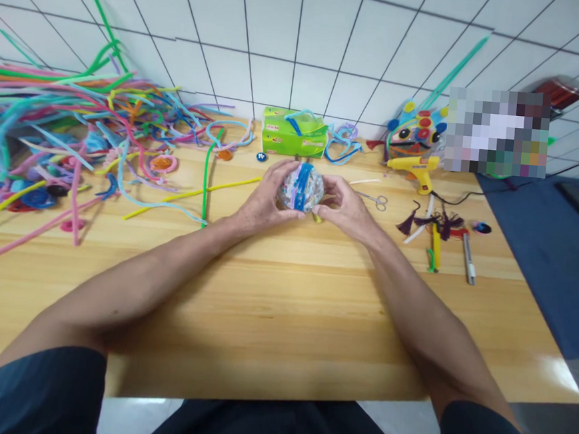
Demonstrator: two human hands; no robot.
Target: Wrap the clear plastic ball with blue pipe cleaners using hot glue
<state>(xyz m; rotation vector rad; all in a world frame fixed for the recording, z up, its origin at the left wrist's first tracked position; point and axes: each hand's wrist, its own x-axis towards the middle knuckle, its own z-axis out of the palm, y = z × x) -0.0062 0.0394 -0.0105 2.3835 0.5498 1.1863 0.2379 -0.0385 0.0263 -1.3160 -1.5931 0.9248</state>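
dark sleeve (35, 391) nearest; left hand (265, 198) and right hand (344, 208) gripping blue-banded ball (302, 188) between them, in front of green box (288, 145).

blue-banded, mottled grey ball (301, 187); yellow glue gun (414, 164); green box (295, 144)

- Green cardboard box (270, 137) on the wooden table (272, 309)
- White tiled wall (273, 42) behind the box
- Heap of pipe cleaners (101, 118) left of the box
- Blue disc (261, 156) by the box's near left corner
- Yellow hot-glue gun (416, 164) right of the box
- Utility knife (469, 261) right of the box, nearer the viewer
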